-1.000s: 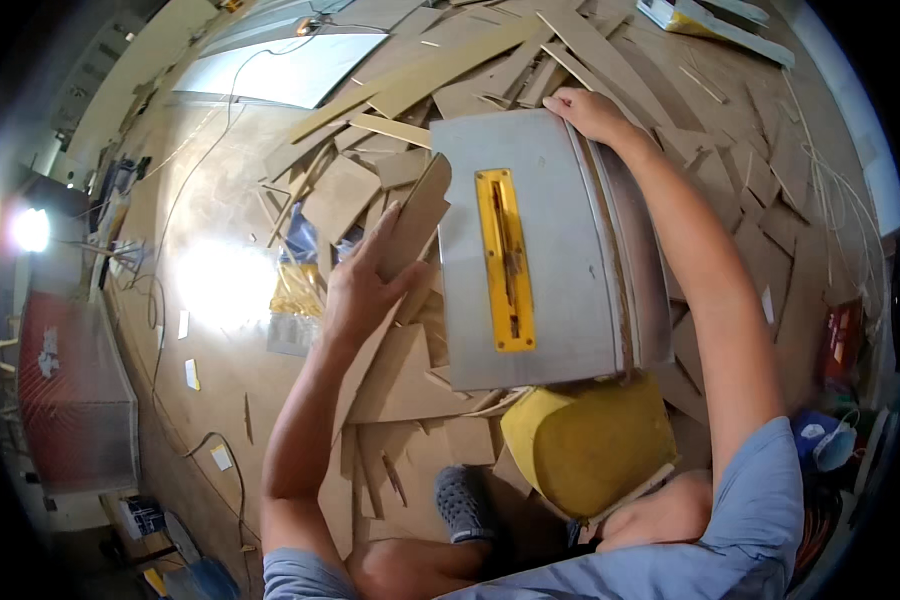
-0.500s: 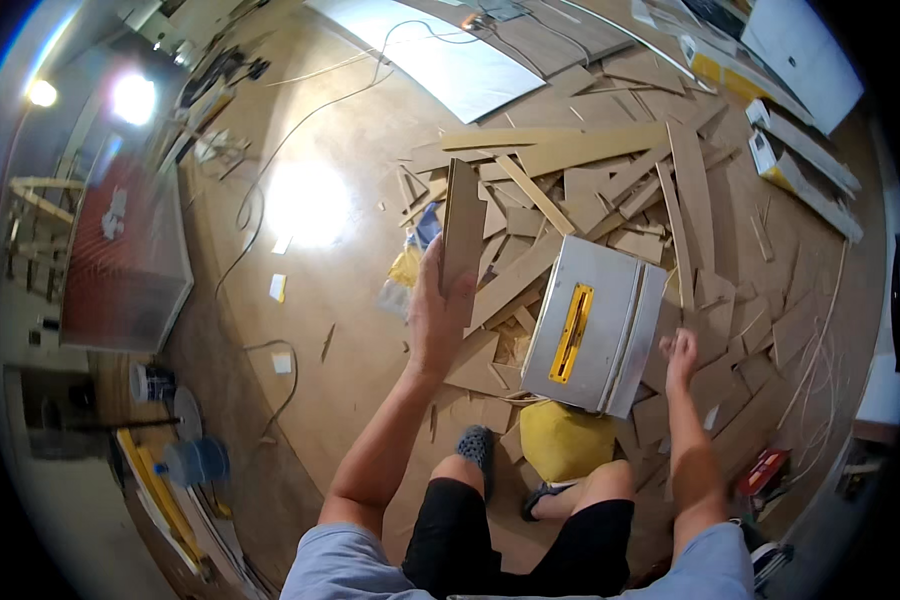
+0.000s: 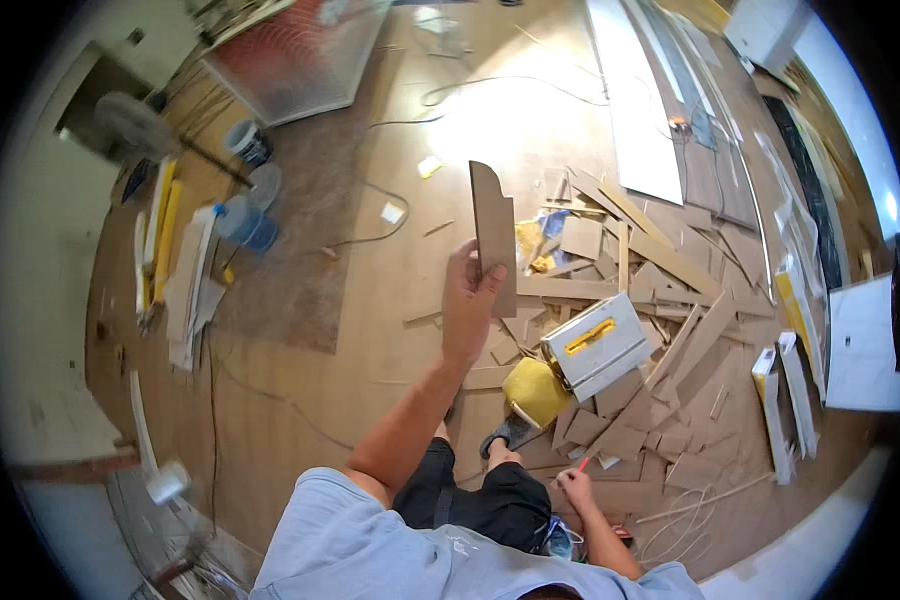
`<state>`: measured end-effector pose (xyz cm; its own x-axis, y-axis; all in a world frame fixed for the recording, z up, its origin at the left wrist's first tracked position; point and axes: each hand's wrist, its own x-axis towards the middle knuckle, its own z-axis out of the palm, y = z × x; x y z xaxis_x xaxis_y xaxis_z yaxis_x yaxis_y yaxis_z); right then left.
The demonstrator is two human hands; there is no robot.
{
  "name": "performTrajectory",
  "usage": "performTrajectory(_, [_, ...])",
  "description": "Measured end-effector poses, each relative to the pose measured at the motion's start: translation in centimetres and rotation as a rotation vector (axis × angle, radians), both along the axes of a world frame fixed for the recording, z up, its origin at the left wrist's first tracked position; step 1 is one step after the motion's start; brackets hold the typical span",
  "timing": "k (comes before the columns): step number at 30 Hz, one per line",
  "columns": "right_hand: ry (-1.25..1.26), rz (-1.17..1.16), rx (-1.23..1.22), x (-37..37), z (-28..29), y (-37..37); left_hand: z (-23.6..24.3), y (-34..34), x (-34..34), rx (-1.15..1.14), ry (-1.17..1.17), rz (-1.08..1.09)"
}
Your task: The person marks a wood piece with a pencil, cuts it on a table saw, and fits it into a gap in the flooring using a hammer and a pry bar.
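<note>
My left hand [image 3: 470,295] grips a narrow brown board [image 3: 492,225] with a notched, rounded top, held upright in mid view. My right hand [image 3: 575,485], low at the right, is closed on a slim red object [image 3: 584,464]. Between and beyond my hands stands a grey metal-topped table saw [image 3: 610,362] with a yellow slotted insert. A yellow rounded object [image 3: 536,400] is just left of it, near my feet.
Wood offcuts [image 3: 660,260] litter the floor around the saw. A white sheet [image 3: 630,120] lies at the back. At left are a fan [image 3: 130,125], water jug [image 3: 250,225], bucket [image 3: 248,142] and planks [image 3: 160,235]. Cords cross the floor; white strips [image 3: 782,410] lie right.
The view has swung leftward. My left hand has raised the board from beside the saw. My right hand has left the saw top, moved down and taken hold of the red object.
</note>
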<state>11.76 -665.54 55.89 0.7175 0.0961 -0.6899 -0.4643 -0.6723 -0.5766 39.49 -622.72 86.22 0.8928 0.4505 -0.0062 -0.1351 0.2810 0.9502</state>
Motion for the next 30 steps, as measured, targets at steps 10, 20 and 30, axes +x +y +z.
performTrajectory(10, [-0.123, 0.098, 0.873, 3.1, 26.4, 38.0, -2.3, 15.4, -30.1, -0.203, 0.127, 0.267])
performTrajectory(20, [0.312, 0.508, 0.973, -17.3, 30.9, 75.4, 3.9, 44.9, -60.1, -0.191, 0.111, 0.860])
performTrajectory(30, [0.414, 0.690, 0.831, -22.9, 29.9, 102.0, 5.0, 71.6, -73.0, -0.139, 0.218, 1.131])
